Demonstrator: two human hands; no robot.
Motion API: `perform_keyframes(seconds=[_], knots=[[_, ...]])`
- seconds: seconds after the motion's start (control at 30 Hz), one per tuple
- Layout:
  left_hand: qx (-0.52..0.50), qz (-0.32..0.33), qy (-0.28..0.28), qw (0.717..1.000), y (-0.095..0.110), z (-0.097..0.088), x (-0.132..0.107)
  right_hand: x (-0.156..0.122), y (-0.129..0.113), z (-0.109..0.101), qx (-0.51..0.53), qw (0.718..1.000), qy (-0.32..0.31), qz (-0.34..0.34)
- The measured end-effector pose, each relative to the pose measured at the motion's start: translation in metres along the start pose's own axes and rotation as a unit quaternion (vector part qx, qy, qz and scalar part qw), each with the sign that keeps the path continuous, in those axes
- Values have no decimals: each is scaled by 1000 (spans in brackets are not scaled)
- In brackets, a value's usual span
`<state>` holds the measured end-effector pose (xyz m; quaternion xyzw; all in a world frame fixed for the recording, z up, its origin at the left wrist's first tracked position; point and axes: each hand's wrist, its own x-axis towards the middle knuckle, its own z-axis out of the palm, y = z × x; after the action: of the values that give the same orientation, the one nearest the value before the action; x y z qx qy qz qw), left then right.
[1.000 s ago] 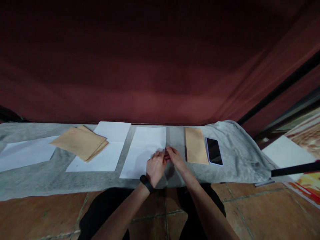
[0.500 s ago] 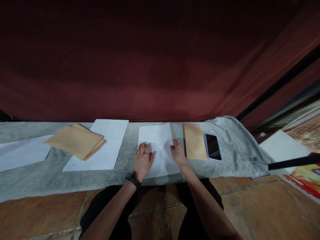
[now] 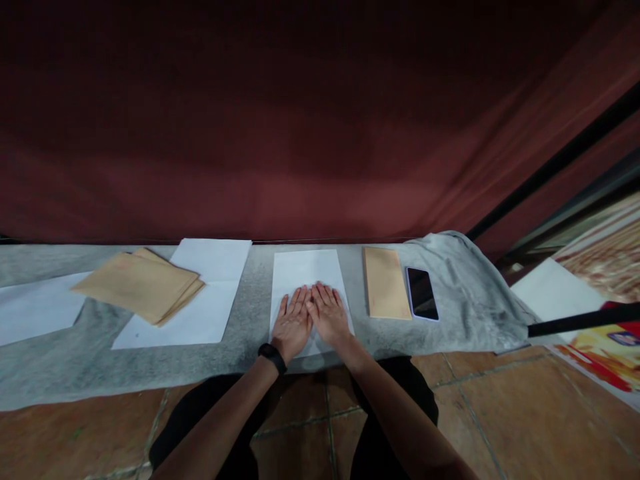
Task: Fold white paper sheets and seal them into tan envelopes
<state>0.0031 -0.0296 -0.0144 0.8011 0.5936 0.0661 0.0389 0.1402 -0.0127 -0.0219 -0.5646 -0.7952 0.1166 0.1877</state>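
Soft-looking, matt grey cloth [image 3: 240,363] covers the worktop [image 3: 257,307], rumpled toward its right edge. By the middle of the near edge, the white sheet [image 3: 306,268] is smooth, matt paper. Toward the left edge, the fanned envelopes [image 3: 137,287] are dull brown paper. Toward the right edge, the phone [image 3: 423,294] has a glossy, glass-like screen. Beyond the far edge, the dark-red hanging [image 3: 310,167] looks matt; the floor [image 3: 500,400] is rough-looking tile.

Booth-like space (exact kind unclear), red cloth backdrop [image 3: 300,180], black poles [image 3: 585,322], tiled floor [image 3: 505,400]
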Motion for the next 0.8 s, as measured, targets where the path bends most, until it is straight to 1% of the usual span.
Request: perform_keyframes(seconds=[0.07,0.2,0.27,0.37,0.47,0.57,0.63,0.7,0.73,0.8], knots=[[1,-28,20,999,-10,3,-1,-2,9,1,-33,999,24,15],[-21,-98,70,993,-33,4,-7,-7,26,-1,-92,990,93,60],[-47,-126,89,987,-42,2,-14,-11,31,-5,-103,986,106,80],[-95,-151,100,979,-45,-3,-25,-15,35,-17,-97,985,89,108],[-141,-190,101,966,-39,-10,-33,-16,36,-32,-83,984,64,142],[-151,-223,100,958,-31,-16,-33,-15,34,-41,-78,985,54,147],[-160,-234,111,952,-31,-19,-30,-16,31,-43,-83,984,51,148],[-179,-247,119,945,-36,-21,-26,-19,28,-41,-92,983,53,148],[-187,-251,117,942,-39,-22,-25,-21,27,-40,-95,984,56,140],[-195,-254,105,942,-45,-24,-24,-23,25,-35,-92,989,61,102]])
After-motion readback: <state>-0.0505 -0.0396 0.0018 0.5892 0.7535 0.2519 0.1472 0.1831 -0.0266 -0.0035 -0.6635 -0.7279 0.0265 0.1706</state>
